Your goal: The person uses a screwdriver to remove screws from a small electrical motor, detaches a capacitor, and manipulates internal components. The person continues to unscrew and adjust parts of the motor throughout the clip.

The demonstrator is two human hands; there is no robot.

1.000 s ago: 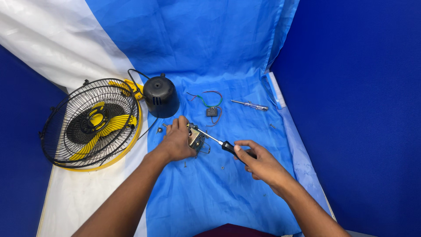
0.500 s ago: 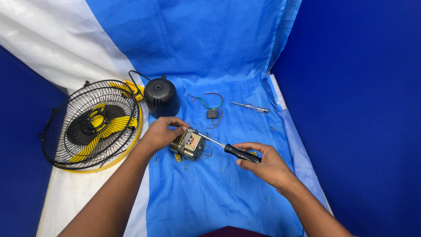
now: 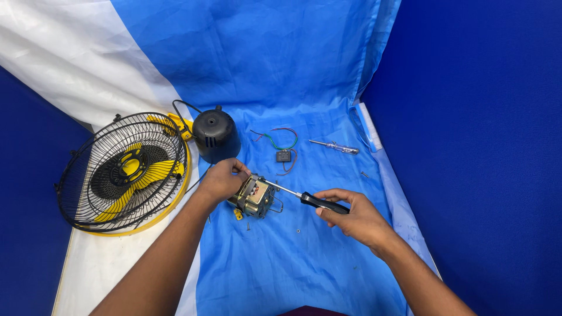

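A small metal fan motor lies on the blue cloth in the middle. My left hand rests on its left side and grips it. In my right hand is a screwdriver with a black handle; its shaft points left and its tip touches the top of the motor. A tiny yellow piece and small screws lie just below the motor.
A black wire fan guard with yellow blades lies at the left. A black motor cover stands behind the motor. A capacitor with coloured wires and a second clear-handled screwdriver lie further back.
My left hand slid off the motor's top to its left side, uncovering the motor. The right hand with the screwdriver dropped slightly and moved right.
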